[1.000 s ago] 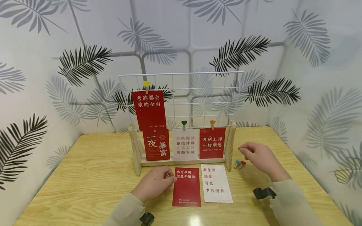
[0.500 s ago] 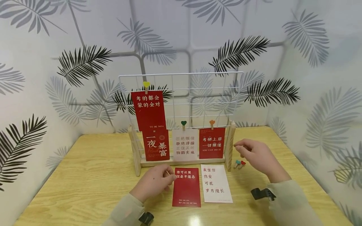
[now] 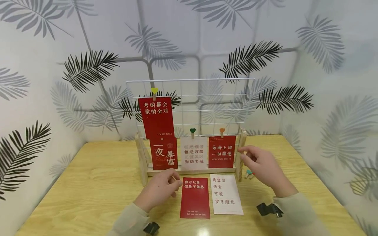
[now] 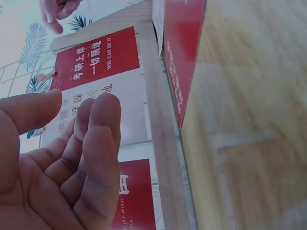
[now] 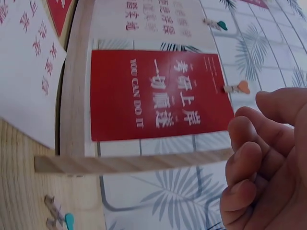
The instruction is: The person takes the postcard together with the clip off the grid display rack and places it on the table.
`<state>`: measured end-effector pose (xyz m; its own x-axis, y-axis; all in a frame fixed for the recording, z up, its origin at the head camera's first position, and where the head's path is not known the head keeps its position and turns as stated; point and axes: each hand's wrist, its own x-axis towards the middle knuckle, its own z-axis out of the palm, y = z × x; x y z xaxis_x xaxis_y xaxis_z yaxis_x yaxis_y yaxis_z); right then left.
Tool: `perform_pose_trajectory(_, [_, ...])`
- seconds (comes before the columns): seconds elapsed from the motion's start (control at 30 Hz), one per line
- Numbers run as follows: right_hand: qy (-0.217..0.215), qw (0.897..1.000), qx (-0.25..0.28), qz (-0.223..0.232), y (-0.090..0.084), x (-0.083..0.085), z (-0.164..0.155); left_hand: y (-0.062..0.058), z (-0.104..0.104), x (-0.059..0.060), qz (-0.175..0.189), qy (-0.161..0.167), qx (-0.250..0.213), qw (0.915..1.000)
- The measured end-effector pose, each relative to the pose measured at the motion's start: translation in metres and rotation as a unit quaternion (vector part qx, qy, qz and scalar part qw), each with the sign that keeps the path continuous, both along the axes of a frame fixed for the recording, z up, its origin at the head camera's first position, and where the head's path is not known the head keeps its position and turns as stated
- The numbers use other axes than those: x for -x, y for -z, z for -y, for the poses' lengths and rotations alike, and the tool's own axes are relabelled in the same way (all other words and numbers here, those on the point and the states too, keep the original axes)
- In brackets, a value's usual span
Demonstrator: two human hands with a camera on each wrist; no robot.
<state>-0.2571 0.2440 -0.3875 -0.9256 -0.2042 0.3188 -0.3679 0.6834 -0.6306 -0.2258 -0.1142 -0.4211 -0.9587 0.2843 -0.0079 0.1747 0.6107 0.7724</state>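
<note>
Left hand [image 3: 157,193] resting on table [image 3: 88,190], fingers loosely curled, grasping nothing, fingertips touching red card [image 3: 195,197] edge. Right hand [image 3: 262,167] hovering, relaxed and empty, beside hanging red card [image 3: 222,152]; 2 clips [image 3: 249,173] lying just beneath.

The head view looks forward and down from above the table [image 3: 88,183], taking in the whole rack [image 3: 189,127]. Both wrist views sit close and low, tilted sideways. All three share the red card [image 3: 222,151] [image 4: 93,58] [image 5: 158,93] clipped on the rack.
</note>
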Motion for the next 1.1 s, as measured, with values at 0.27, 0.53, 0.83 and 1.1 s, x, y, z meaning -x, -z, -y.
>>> perform_pose_trajectory(0.27, [-0.023,0.998,-0.017,-0.05,-0.017,-0.003,0.023,-0.007,0.006,0.003,-0.032,-0.012,-0.024,0.9991])
perform_pose_trajectory(0.53, [-0.035,0.997,-0.034,-0.056,-0.027,-0.002,0.033,-0.016,0.009,0.005,-0.058,-0.009,-0.016,0.9981])
perform_pose_trajectory(0.83, [-0.044,0.997,-0.037,-0.058,-0.036,-0.003,0.039,-0.027,0.011,0.006,-0.057,-0.022,-0.01,0.9981])
perform_pose_trajectory(1.1, [-0.049,0.996,-0.04,-0.07,-0.044,-0.004,0.041,-0.034,0.011,0.006,-0.069,-0.032,0.003,0.9971])
